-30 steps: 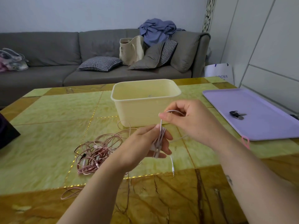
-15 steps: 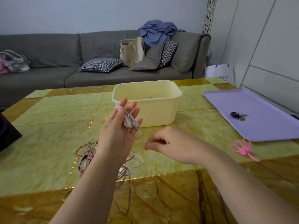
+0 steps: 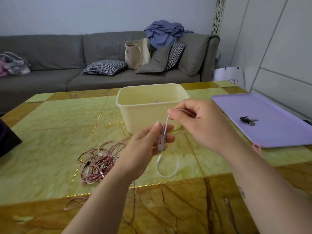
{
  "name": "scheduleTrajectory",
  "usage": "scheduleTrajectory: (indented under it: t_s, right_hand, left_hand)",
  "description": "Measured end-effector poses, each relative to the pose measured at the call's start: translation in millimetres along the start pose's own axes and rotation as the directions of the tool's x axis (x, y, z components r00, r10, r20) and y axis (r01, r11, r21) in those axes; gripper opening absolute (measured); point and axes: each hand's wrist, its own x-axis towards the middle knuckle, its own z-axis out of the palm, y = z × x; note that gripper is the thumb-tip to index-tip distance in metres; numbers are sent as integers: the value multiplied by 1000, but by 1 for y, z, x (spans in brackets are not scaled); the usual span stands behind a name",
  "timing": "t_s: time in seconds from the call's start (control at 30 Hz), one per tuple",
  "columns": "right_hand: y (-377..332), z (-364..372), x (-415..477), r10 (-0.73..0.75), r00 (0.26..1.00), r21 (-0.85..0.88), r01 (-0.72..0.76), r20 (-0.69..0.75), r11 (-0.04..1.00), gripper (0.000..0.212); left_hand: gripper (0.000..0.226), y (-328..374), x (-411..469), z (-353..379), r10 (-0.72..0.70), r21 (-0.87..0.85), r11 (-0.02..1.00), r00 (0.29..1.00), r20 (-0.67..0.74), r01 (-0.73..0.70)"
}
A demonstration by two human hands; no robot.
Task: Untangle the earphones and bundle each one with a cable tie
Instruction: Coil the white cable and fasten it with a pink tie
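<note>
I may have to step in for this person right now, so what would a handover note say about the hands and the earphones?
Left hand: shut on the white earphone, coils gathered in the fingers.
Right hand: pinching the same cord, raised above the left hand; a loose loop hangs to the table.
Pink earphone tangle: on the table, left of the hands, untouched.
Pink cable tie: by the purple tray.
Done: white one freed. Left: finish winding, tie, then the pink ones.

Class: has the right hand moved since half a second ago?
Yes. The right hand rose from the table up to the tub's front wall, pinching the white cord.
</note>
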Motion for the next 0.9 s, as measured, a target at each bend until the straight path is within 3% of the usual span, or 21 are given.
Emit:
scheduleTrajectory:
  t_s: [0.1,0.2,0.43,0.53,0.63,0.9]
  right_hand:
    - [8,-3,2,80,995,70,-75,-64,995,21]
    - [12,-4,2,134,989,122,-126,-63,985,20]
    - [-1,2,0,42,997,222,-55,64,973,20]
    - [-3,5,-1,11,995,264,-38,101,964,19]
    - [-4,4,-2,18,998,290,-34,57,956,19]
    - [6,-1,3,51,994,239,-26,-100,971,19]
  left_hand:
    - [38,3,-4,6,-64,0,998,990,128,65]
    - [34,1,-6,5,-91,-2,996,983,162,93]
    - [22,-4,-3,2,-69,71,996,985,155,59]
    - [27,-8,-2,3,-36,81,997,983,177,22]
    - [21,-8,-3,5,-28,46,999,985,168,20]
    - [34,3,-6,8,-115,-89,987,978,175,133]
